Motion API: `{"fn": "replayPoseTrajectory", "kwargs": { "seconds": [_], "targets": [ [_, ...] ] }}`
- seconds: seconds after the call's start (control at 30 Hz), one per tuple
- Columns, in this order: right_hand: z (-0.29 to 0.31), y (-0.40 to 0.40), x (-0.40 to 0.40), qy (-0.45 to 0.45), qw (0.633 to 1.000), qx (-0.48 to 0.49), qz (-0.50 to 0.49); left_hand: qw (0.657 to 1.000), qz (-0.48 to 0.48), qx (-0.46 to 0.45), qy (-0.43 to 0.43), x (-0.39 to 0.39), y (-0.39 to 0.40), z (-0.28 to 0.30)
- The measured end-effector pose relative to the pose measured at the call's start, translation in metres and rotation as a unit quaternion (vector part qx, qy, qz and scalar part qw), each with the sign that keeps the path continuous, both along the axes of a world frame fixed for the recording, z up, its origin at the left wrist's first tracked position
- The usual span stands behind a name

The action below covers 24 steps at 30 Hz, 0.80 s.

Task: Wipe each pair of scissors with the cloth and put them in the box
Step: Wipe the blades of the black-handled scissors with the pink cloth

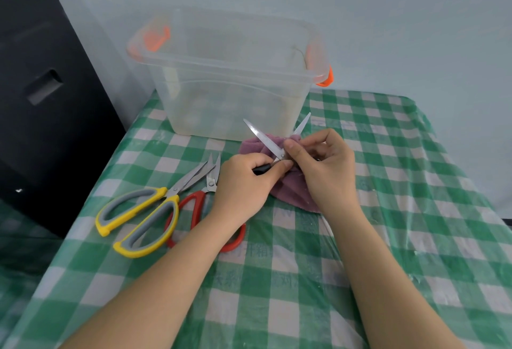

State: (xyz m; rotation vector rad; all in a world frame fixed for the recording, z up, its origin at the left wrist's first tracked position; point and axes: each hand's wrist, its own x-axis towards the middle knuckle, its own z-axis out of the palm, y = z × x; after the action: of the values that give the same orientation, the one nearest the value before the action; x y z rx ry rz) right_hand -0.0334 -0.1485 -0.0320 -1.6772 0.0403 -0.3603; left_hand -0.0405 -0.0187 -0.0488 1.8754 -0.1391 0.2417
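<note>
My left hand (243,179) grips the black handle of a pair of scissors (263,139) whose two blades stand spread apart, tips pointing at the box. My right hand (324,165) pinches the purple cloth (288,190) against the blades near the pivot. The cloth hangs down onto the table under both hands. The clear plastic box (230,77) with orange latches stands just behind, its inside hazy. To the left on the table lie yellow-and-grey scissors (144,215) and red-handled scissors (199,207), the latter partly under my left forearm.
The table (401,210) wears a green-and-white checked cover under clear plastic. A black object (47,99) stands off its left edge. A pale wall rises behind the box.
</note>
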Motion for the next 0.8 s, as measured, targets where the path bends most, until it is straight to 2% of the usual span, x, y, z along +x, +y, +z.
{"fn": "replayPoseTrajectory", "kwargs": {
  "seconds": [0.1, 0.2, 0.43, 0.5, 0.63, 0.8],
  "targets": [
    [-0.0001, 0.0021, 0.0001, 0.010, 1.000, 0.021, -0.015, 1.000, 0.002, 0.013, -0.016, -0.0006, -0.0003, -0.0007],
    [0.0001, 0.0026, 0.0003, 0.014, 1.000, -0.002, -0.018, 1.000, 0.003, 0.010, -0.013, -0.0005, -0.0009, -0.0005],
    [0.0028, -0.0016, -0.0017, 0.002, 0.999, 0.011, 0.033, 1.000, -0.005, -0.012, 0.008, 0.0003, 0.0001, 0.0008],
    [0.0022, -0.0005, -0.0006, -0.002, 1.000, 0.002, 0.021, 1.000, -0.002, -0.001, 0.001, 0.0006, 0.0007, -0.0003],
    [0.0040, 0.0004, -0.0008, 0.007, 0.999, 0.045, -0.004, 1.000, -0.005, 0.014, -0.012, -0.0005, 0.0002, 0.0002],
    [0.0007, 0.0029, 0.0011, 0.005, 1.000, -0.001, -0.027, 1.000, -0.004, -0.006, 0.007, -0.0002, -0.0007, -0.0007]
  ]
}}
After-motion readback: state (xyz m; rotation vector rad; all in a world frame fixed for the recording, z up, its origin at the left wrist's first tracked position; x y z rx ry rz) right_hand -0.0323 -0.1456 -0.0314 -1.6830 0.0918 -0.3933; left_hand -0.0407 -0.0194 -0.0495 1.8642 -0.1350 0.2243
